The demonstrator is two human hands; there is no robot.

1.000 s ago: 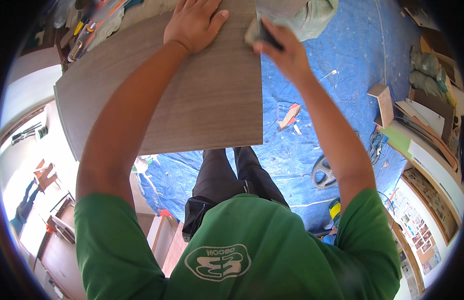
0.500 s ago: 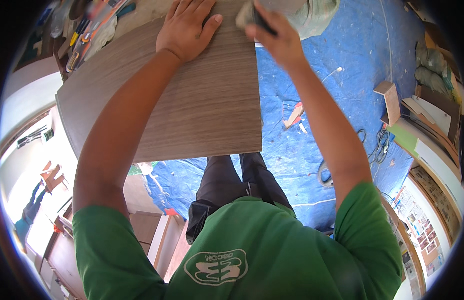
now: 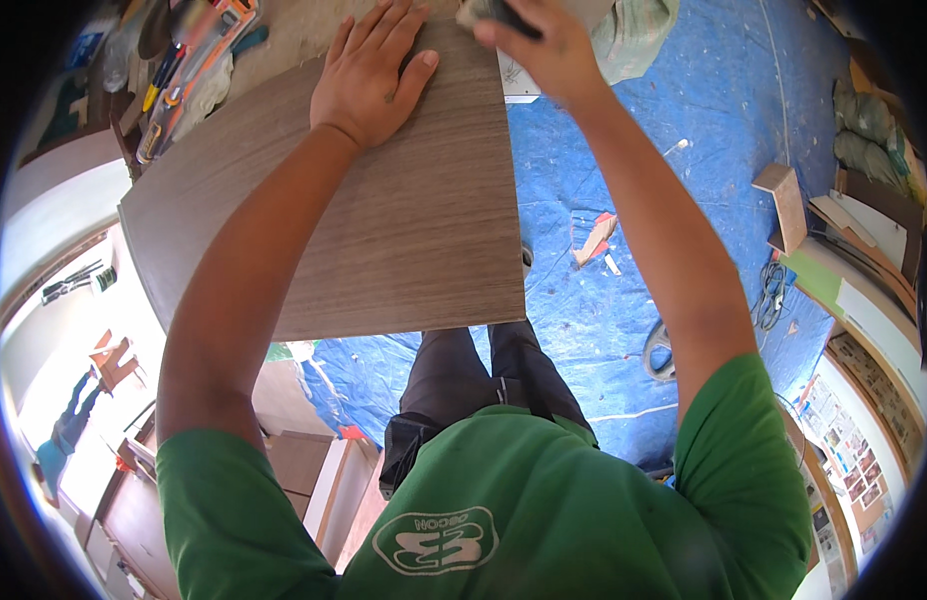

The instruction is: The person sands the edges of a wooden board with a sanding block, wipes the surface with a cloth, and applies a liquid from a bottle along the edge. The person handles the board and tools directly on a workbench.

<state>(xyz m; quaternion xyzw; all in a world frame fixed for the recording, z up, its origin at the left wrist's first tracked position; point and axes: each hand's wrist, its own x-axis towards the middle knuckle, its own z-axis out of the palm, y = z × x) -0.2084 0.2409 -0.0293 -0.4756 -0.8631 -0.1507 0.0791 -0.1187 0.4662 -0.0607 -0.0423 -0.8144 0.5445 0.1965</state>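
Observation:
A wide brown wood-grain board [image 3: 414,230] lies flat before me, its straight right edge running toward the top of the view. My left hand [image 3: 369,90] rests palm down on its upper part, fingers stretched and apart. By the board's far right edge, my right hand [image 3: 559,55] grips a small dark block-like tool [image 3: 516,17] with a pale beige end. That end sits over the board's edge; the upper frame cuts the tool off, and its exact kind cannot be made out.
Tools and a clear bag lie beyond the board at upper left, among them a yellow-and-black knife [image 3: 162,80]. A blue tarp [image 3: 624,170] covers the floor, with scraps [image 3: 596,240] and a cable coil [image 3: 772,295] on it. Panels [image 3: 864,230] lean at right. Another person [image 3: 59,445] appears far left.
My right hand has moved the tool slightly away from me and left along the board's edge. My left hand stays flat on the board. The whole view has shifted a little.

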